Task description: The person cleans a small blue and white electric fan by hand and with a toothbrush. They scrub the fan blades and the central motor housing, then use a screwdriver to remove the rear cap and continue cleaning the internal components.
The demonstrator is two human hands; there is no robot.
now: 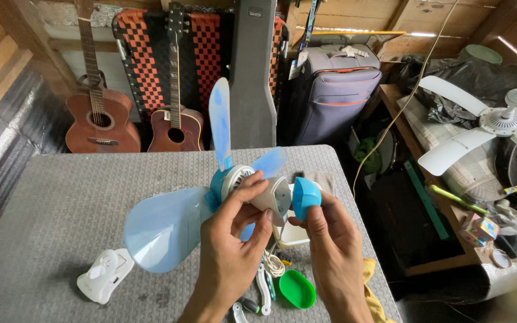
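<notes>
Small blue fan, held up over the grey table, roughly mid-frame, clear of the tabletop. 3 translucent blue blades: 1 up, 1 lower left, 1 short behind to the right. Left hand grips the fan's pale grey motor housing, thumb and forefinger pinched around the body just behind the white hub; fingers closed on it, not loose. Right hand holds a blue cap, fingers curled around its lower edge, cap touching or just beside the rear end of the motor housing. Cannot tell whether the cap is seated or only held against it.

Step in hand, as a judgement: fitting or removing the rear cap at the motor's back end; both hands are busy at that joint. Next move would call for lining the cap's rim square with the housing while the left hand keeps the fan steady, blades kept off the table.

On the table: white plastic piece lower left, green oval lid near the wrists, white cord, white box under the hands. Behind: 2 guitars, grey suitcase. To the right, a white ceiling fan lying on clutter.
</notes>
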